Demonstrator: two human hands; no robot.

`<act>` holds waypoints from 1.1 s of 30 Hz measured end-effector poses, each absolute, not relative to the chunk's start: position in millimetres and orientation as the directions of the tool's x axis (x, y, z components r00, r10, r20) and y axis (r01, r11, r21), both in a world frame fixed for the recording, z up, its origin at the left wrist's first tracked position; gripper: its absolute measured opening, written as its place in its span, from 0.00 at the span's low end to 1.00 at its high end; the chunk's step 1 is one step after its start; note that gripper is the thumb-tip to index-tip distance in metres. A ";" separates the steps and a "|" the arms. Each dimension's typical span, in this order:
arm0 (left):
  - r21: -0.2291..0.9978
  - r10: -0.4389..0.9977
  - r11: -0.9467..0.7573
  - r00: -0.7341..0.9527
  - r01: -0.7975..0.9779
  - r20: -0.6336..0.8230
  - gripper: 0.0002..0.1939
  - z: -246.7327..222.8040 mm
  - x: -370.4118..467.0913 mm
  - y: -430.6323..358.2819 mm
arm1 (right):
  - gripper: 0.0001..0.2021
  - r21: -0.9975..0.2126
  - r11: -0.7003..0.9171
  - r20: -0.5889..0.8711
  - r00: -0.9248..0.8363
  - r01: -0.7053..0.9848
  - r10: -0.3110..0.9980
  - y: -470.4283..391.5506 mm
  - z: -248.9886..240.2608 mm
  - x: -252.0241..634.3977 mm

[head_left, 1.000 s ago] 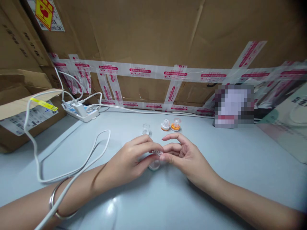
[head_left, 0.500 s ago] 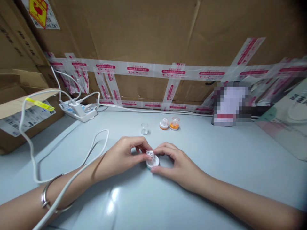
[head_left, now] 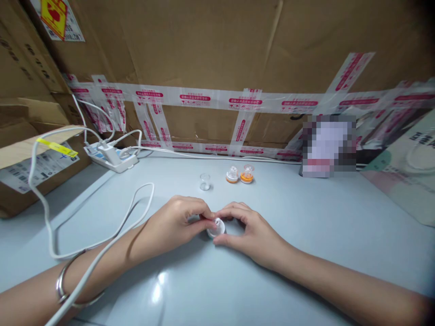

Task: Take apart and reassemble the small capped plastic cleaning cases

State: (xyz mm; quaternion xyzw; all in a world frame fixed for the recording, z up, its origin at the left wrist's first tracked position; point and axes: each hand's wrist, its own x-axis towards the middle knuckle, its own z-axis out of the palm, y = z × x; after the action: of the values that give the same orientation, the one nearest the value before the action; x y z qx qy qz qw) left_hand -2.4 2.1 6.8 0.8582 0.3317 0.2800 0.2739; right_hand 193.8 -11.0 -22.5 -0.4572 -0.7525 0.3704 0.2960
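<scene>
Indeed, I saw the left hand (head_left: 192, 219) with a narrow grip, pinching a small white piece (head_left: 218, 222) over a round white base (head_left: 212, 234), which sat on the table (head_left: 272, 203). The right hand (head_left: 246, 228) curved around this base, holding its rim between thumb and fingers. Farther back stood a clear cup (head_left: 205, 182) and two orange-and-white pieces (head_left: 247, 176).

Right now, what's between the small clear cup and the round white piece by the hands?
Seen from the head camera, bare tabletop follows the small clear cup, then fingertips of the left hand and right hand at the round white piece.
</scene>
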 end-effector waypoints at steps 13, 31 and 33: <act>0.596 0.664 -0.682 0.701 0.424 0.260 0.02 4.8 -0.7 2.0 | 0.14 -0.821 0.314 0.113 -0.404 0.477 0.908 -10.6 -22.1 191.3; 0.613 0.792 -0.607 0.445 0.505 0.417 0.27 -16.8 -6.2 56.5 | 0.13 -0.777 0.362 0.145 -0.414 0.514 0.899 -15.5 -17.6 193.4; 0.604 0.779 -0.621 0.481 0.500 0.402 0.25 -24.6 -5.1 62.7 | 0.13 -0.771 0.373 0.155 -0.417 0.516 0.896 -15.6 -17.5 193.5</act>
State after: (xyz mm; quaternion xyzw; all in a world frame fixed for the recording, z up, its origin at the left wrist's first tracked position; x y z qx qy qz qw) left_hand -5.1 62.7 -24.6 0.8352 0.3830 0.3357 0.2076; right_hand 193.5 -15.6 -17.5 -0.4549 -0.7759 0.3262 0.2911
